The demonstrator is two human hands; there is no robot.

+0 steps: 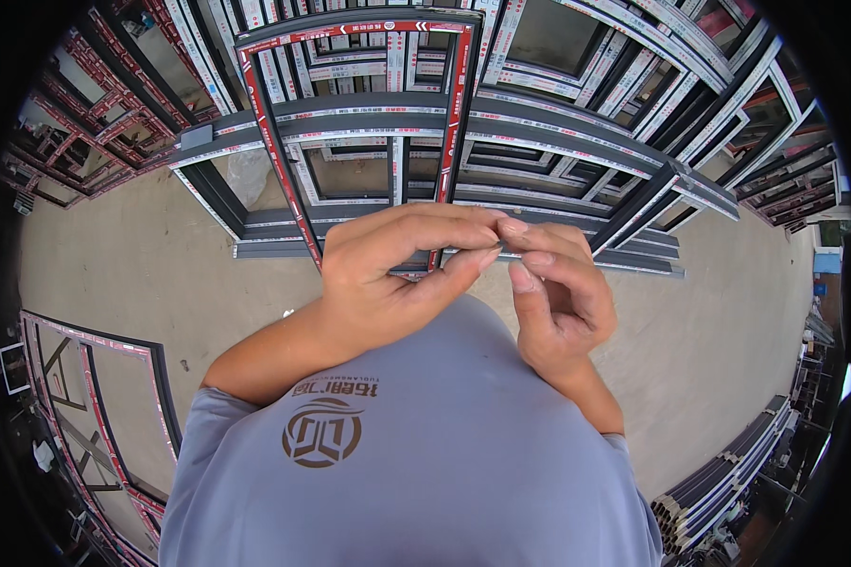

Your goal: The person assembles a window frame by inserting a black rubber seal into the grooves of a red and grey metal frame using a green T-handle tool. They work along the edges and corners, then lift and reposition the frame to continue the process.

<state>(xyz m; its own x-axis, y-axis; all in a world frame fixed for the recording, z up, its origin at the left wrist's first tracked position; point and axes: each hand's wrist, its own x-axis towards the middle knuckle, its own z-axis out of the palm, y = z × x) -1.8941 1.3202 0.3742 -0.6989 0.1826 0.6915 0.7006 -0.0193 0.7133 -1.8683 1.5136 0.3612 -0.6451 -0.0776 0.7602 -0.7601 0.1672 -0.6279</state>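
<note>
My left hand (397, 250) and my right hand (567, 293) meet in front of my chest. The thumb and forefinger of the left are pinched together, with a tiny dark bit (500, 247) just showing at their tips, too small to name. My right fingers curl in against those fingertips, the thumb bent below them; what they grip, if anything, is hidden. Behind the hands stands an upright window frame (260, 113) with red-and-white protective tape. It leans at a stack of dark grey framing profiles (369, 125).
Many taped frames (624, 90) stand along the back, and more red-taped ones (113, 104) are at the far left. Another frame (90, 387) lies at the near left on the concrete floor (719, 312). Bundled long profiles (728, 472) rest at the near right.
</note>
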